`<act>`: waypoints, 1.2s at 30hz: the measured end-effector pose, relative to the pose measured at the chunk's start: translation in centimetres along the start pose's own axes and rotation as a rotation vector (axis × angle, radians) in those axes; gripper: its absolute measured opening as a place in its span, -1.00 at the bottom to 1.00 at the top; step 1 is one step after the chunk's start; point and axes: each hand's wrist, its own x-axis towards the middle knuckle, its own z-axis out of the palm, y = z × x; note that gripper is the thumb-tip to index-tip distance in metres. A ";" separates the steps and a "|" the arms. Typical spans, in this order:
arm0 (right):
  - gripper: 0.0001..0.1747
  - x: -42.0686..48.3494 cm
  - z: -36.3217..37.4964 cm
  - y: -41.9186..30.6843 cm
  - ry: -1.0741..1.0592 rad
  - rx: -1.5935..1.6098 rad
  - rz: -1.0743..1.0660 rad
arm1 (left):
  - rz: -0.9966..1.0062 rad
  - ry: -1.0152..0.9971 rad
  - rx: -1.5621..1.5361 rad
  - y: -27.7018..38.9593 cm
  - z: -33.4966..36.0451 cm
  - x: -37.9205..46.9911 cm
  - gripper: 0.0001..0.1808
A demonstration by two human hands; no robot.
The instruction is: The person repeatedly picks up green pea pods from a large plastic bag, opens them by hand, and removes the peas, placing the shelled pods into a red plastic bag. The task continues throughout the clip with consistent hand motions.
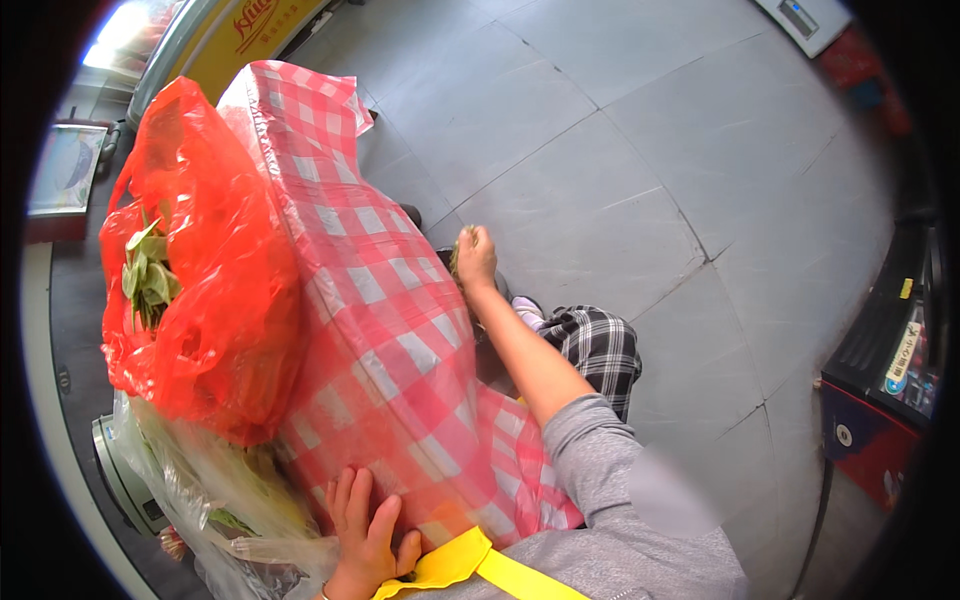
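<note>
My left hand (364, 529) rests with its fingers apart on a pink-and-white checked plastic tablecloth (420, 349), close to the table's near edge. Past the far side of that cloth, over the floor, my right hand (476, 262) is closed around some thin greenish plant stems (454, 261); the fingers hide most of them. A red plastic bag (225, 300) stands on the table's left part, and leafy greens (150, 274) poke out through its opening. Beside my left hand lies a clear plastic bag (225, 480) with pale green vegetables inside, blurred by the film.
Grey floor tiles (570, 180) spread to the right of the table. A black-topped freezer or cabinet (870, 420) stands at the right rim, and a yellow-sided chest freezer (232, 37) at the top left. My plaid-trousered leg (596, 345) is beneath my right arm. A white scale-like device (124, 476) sits lower left.
</note>
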 end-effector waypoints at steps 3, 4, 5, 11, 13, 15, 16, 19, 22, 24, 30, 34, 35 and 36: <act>-0.72 -3.0 2.5 5.1 -0.106 -0.027 0.163 | -0.008 -0.018 0.075 0.5 -0.3 -0.3 -0.44; -0.73 -4.2 2.7 6.6 -0.137 -0.049 0.209 | -0.017 -0.041 0.093 0.6 -0.4 -0.3 -0.45; -0.73 -5.5 3.0 8.0 -0.181 -0.077 0.248 | -0.012 -0.051 0.096 0.6 -0.5 -0.1 -0.42; -0.77 -8.3 3.6 9.5 -0.505 -0.309 0.215 | 0.020 0.034 0.085 0.9 0.0 0.6 -0.40; -0.77 -8.4 3.2 9.5 -0.557 -0.348 0.184 | 0.026 0.024 0.088 1.0 -0.1 1.1 -0.40; -0.77 -7.6 2.7 9.2 -0.590 -0.366 0.154 | 0.031 0.023 0.084 1.2 -0.2 1.7 -0.42; -0.76 -7.3 2.3 7.8 -0.620 -0.368 0.137 | 0.018 0.034 0.083 1.4 -0.1 1.6 -0.43; -0.72 -7.2 -0.1 3.8 -0.793 -0.366 0.229 | -0.010 0.025 0.096 1.3 -0.1 0.7 -0.45; -0.69 -9.7 1.1 6.2 -0.473 -0.297 0.005 | -0.012 0.039 0.078 1.2 0.2 0.4 -0.43; -0.73 -8.4 0.6 6.3 -0.393 -0.271 0.119 | 0.041 0.044 0.068 1.0 0.3 1.3 -0.40; -0.89 -6.6 -5.8 -1.9 -0.361 0.647 0.394 | 0.161 0.249 0.151 2.4 -0.1 1.9 -0.53; -0.72 -11.0 -15.3 -10.2 -0.233 0.392 0.282 | 0.149 0.316 -0.020 1.6 0.0 0.5 -0.61; -0.68 -11.9 -17.6 -12.3 -0.174 0.424 0.288 | 0.201 0.368 -0.134 1.3 0.0 0.3 -0.63; -0.68 -12.8 -19.9 -15.2 -0.130 0.462 0.245 | 0.249 0.431 -0.245 0.6 0.3 -0.1 -0.66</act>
